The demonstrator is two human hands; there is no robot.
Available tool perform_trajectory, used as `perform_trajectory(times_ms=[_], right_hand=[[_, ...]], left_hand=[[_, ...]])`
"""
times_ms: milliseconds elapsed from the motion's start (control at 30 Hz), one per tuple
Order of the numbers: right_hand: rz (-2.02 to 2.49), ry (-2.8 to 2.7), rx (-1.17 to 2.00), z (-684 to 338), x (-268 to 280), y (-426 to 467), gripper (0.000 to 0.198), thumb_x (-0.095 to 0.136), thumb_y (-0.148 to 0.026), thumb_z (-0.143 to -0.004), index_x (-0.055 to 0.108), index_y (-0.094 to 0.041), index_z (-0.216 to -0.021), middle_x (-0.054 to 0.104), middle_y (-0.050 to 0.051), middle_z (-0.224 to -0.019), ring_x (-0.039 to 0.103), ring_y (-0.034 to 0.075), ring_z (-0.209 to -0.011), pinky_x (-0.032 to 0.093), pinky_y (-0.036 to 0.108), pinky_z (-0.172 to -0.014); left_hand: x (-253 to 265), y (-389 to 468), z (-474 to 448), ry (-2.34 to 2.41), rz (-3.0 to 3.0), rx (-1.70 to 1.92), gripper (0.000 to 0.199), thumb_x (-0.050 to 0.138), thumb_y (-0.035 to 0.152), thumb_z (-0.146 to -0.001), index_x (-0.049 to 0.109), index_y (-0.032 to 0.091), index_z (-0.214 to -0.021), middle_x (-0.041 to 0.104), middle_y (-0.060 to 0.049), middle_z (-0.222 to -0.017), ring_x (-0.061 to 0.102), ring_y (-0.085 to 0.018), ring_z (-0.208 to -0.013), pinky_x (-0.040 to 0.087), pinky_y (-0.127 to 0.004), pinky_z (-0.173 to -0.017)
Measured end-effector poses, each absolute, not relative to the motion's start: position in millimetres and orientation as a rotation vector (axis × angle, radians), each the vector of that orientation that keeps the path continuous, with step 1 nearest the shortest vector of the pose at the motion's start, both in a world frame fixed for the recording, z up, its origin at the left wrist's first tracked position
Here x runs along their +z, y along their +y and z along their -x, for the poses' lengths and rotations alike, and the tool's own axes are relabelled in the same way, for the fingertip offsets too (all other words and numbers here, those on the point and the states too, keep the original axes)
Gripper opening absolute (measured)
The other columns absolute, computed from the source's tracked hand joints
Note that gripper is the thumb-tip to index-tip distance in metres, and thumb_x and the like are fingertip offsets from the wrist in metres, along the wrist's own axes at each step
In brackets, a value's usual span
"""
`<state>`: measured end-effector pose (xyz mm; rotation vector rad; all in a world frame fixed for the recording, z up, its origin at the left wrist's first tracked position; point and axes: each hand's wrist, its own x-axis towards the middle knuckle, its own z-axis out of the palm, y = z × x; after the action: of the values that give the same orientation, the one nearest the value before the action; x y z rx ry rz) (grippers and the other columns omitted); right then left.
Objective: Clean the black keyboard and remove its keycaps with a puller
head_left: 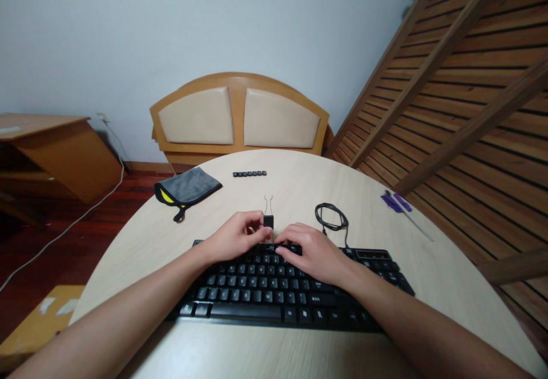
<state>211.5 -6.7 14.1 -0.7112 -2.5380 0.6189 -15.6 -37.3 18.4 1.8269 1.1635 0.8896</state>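
A black keyboard (252,310) lies across the near part of the round table, under both forearms. Pinched in my left hand (240,232) is a keycap puller (268,221), a black block with thin wire prongs sticking up; a lower end reaches down to the keyboard's top row. My right hand (314,250) rests on the upper keys just right of the puller, thumb and index finger close together. Whether anything sits between those fingertips is hidden. Beyond the hands, several removed black keycaps (249,174) stand in a neat row.
On the table (295,168), a folded grey cloth (190,188) with yellow lining lies at the left. The keyboard's coiled cable (331,217) sits behind its right end. Farther right are purple brushes (396,202) with a thin rod. A slatted wooden frame (462,99) leans along the right side.
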Motion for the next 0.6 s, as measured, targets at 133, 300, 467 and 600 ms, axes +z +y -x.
perform_trajectory(times_ms=[133,300,467,600], right_hand=[[0.711,-2.538,0.609,-211.2,13.1,-7.1,0.011,0.063,-0.026,-0.095,0.071,-0.021,-0.101,0.073,0.005,-0.097,0.065,0.021,-0.094,0.050,0.036,-0.087],[0.716,-2.534,0.610,-210.8,12.5,-6.1,0.010,0.064,-0.024,-0.094,0.071,-0.021,-0.100,0.073,0.005,-0.097,0.065,0.021,-0.094,0.050,0.035,-0.086],[0.719,-2.537,0.602,-210.7,12.2,-5.6,0.009,0.064,-0.024,-0.094,0.071,-0.020,-0.099,0.072,0.005,-0.095,0.065,0.020,-0.093,0.049,0.034,-0.086],[0.713,-2.539,0.590,-210.6,11.3,-5.7,0.007,0.064,-0.025,-0.094,0.070,-0.020,-0.095,0.070,0.005,-0.092,0.064,0.020,-0.090,0.049,0.034,-0.083]], left_hand=[[19.0,-38.0,17.2,1.155,-1.828,0.870,0.028,0.060,0.041,-0.092,0.062,0.016,-0.080,0.062,0.000,-0.071,0.053,-0.014,-0.064,0.041,-0.025,-0.060],[16.8,-36.8,19.1,1.131,-1.824,0.861,0.028,0.059,0.040,-0.093,0.063,0.015,-0.082,0.062,0.000,-0.071,0.053,-0.014,-0.065,0.042,-0.026,-0.062],[14.7,-36.1,18.4,1.130,-1.828,0.852,0.029,0.059,0.041,-0.093,0.063,0.015,-0.081,0.061,0.000,-0.070,0.052,-0.014,-0.062,0.041,-0.026,-0.060],[16.1,-38.2,16.9,1.133,-1.900,0.809,0.029,0.060,0.040,-0.092,0.063,0.016,-0.078,0.059,0.001,-0.066,0.051,-0.013,-0.060,0.039,-0.025,-0.056]])
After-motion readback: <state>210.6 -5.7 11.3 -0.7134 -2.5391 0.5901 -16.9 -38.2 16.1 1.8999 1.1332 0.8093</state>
